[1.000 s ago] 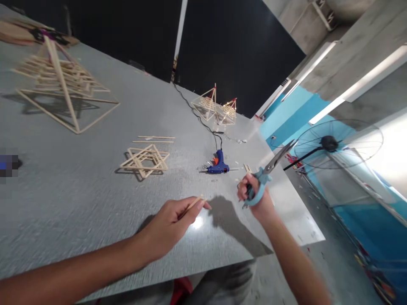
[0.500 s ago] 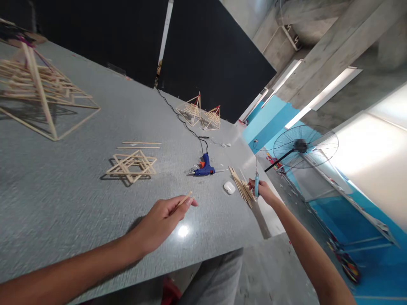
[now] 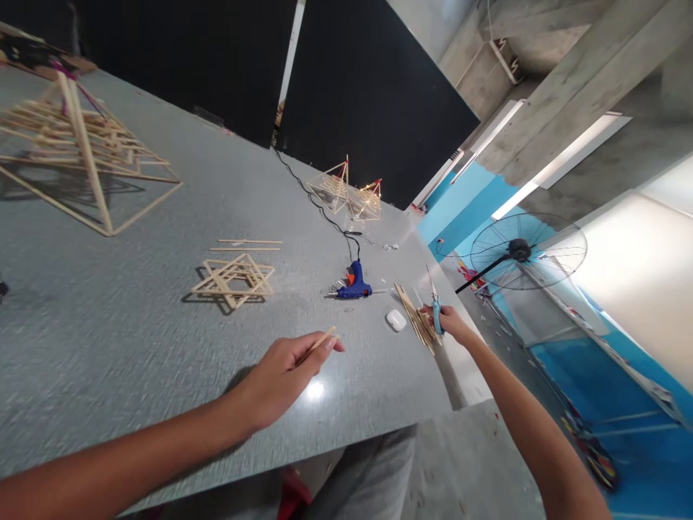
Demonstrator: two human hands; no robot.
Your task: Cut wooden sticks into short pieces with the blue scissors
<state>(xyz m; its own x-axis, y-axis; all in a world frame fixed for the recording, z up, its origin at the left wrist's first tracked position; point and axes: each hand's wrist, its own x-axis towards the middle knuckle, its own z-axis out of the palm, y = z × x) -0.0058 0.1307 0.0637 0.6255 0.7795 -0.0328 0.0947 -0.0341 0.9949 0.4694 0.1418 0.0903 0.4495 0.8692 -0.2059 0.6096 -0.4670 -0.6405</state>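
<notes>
My left hand [image 3: 295, 368] is closed in a pinch on a thin wooden stick [image 3: 323, 337], held above the table near its front edge. At the right, my right hand [image 3: 449, 321] grips light-blue-handled scissors [image 3: 436, 312], their slim metal blades pointing up and away. It is over a pile of loose wooden sticks [image 3: 414, 318], and some fingers are hidden behind the handles. A flat star-shaped stick frame [image 3: 234, 283] lies left of my left hand, with a few loose sticks [image 3: 246, 249] beyond it. A blue glue gun [image 3: 354, 287] rests on its side between the hands.
A white earphone-like case [image 3: 395, 320] sits beside the stick pile. A large stick pyramid [image 3: 89, 155] stands at the left, two small pyramids [image 3: 346, 191] at the back. A black cord [image 3: 319, 206] crosses the grey table [image 3: 178, 375]. A fan [image 3: 520, 250] stands beyond the right edge.
The whole view has shifted slightly, so things sit a little further right. My right hand with the scissors has lowered slightly toward the stick pile. The left hand keeps its stick.
</notes>
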